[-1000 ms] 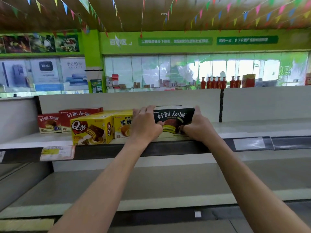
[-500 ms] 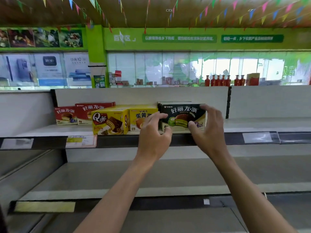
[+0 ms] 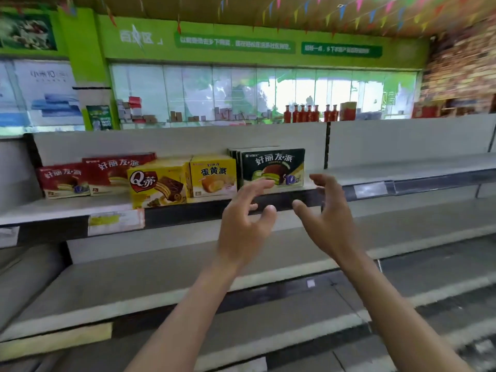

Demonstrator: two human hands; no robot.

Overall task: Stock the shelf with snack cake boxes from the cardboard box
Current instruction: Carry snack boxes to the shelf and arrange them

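Observation:
A dark green snack cake box (image 3: 273, 162) stands upright on the top shelf (image 3: 402, 170), at the right end of a row of boxes. Left of it stand a yellow egg-yolk pie box (image 3: 213, 174), a yellow Q box (image 3: 157, 185) nearer the shelf edge, and two red boxes (image 3: 88, 175). My left hand (image 3: 245, 224) and my right hand (image 3: 326, 218) hover in front of the green box, apart from it, fingers spread and loosely bent, holding nothing. The cardboard box is out of view.
Bare grey shelf runs to the right of the green box. A vertical divider (image 3: 327, 146) splits the back panel. Lower shelves (image 3: 161, 277) step out toward me. Price tags (image 3: 115, 222) sit on the shelf edge. Red bottles (image 3: 308, 114) stand far behind.
Both hands have let go of the dark green box and drawn back toward me with fingers spread. The box stays on the shelf. The view has shifted right.

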